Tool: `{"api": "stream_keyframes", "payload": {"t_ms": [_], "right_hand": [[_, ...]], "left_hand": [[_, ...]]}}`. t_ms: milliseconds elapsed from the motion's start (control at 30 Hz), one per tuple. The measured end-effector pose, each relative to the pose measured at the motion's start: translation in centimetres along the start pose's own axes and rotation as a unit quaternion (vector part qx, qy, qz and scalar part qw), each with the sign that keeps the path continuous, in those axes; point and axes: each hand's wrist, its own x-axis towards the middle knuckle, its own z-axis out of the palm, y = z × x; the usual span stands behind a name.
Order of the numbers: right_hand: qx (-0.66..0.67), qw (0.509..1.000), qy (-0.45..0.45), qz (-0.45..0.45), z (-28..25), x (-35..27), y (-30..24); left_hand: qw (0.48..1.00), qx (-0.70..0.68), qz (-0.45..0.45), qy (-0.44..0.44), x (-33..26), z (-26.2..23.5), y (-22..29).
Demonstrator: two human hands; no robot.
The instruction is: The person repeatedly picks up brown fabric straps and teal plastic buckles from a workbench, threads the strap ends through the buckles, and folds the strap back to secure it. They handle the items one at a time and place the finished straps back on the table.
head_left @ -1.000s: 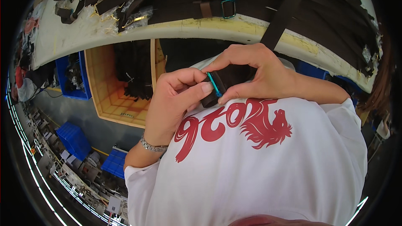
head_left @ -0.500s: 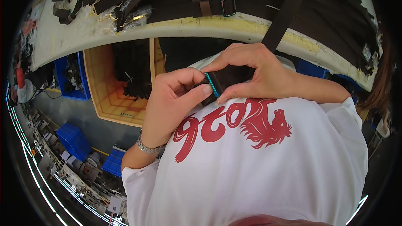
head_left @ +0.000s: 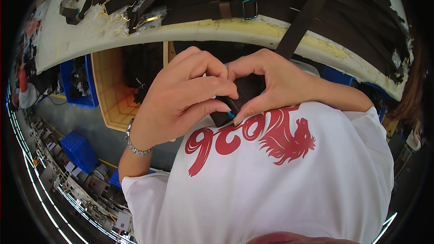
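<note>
Strap [head_left: 249, 89] sits at 12 o'clock of shirt [head_left: 271, 185], buckle [head_left: 231, 114] at strap's 7. R hand [head_left: 280, 81] holds strap; L hand [head_left: 185, 95] narrow by buckle, can't tell if gripping. Strap prob. light, bendy; buckle stiff, maybe slick: best pinch its edges.

Got a wooden box [head_left: 107, 88] right beside a blue bin [head_left: 93, 81], plus a blue crate [head_left: 78, 153] on the grey floor [head_left: 106, 134].
</note>
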Motion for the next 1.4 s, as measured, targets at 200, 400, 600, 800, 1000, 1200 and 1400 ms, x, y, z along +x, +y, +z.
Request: {"api": "stream_keyframes", "payload": {"t_ms": [200, 400, 600, 800, 1000, 1200, 1400], "right_hand": [[0.055, 0.996, -0.061, 0.022, 0.4, 0.7, 0.3], [0.032, 0.997, -0.064, 0.023, 0.1, 1.2, -0.3], [-0.074, 0.992, -0.003, -0.100, -2.8, 1.7, -1.0], [-0.213, 0.955, -0.003, -0.209, -4.0, 2.9, -4.1], [-0.409, 0.851, 0.003, -0.330, -4.9, 2.6, -8.6], [-0.280, 0.905, 0.054, -0.316, -6.5, 1.1, -17.2], [-0.451, 0.797, 0.170, -0.365, -8.9, 0.9, -15.9]], "left_hand": [[0.995, -0.096, 0.010, 0.020, 2.0, -0.7, -0.5], [0.979, -0.196, 0.010, 0.059, 0.9, 0.5, -1.6], [0.877, -0.420, -0.009, 0.233, -1.2, 1.4, 1.6], [0.891, -0.353, -0.013, 0.286, -2.0, 1.7, 1.3], [0.856, -0.431, 0.079, 0.275, -1.5, -0.7, 4.0], [0.875, -0.383, 0.053, 0.291, -0.6, -3.1, 6.9], [0.923, -0.305, 0.012, 0.232, 3.1, -1.3, 2.2]]}}
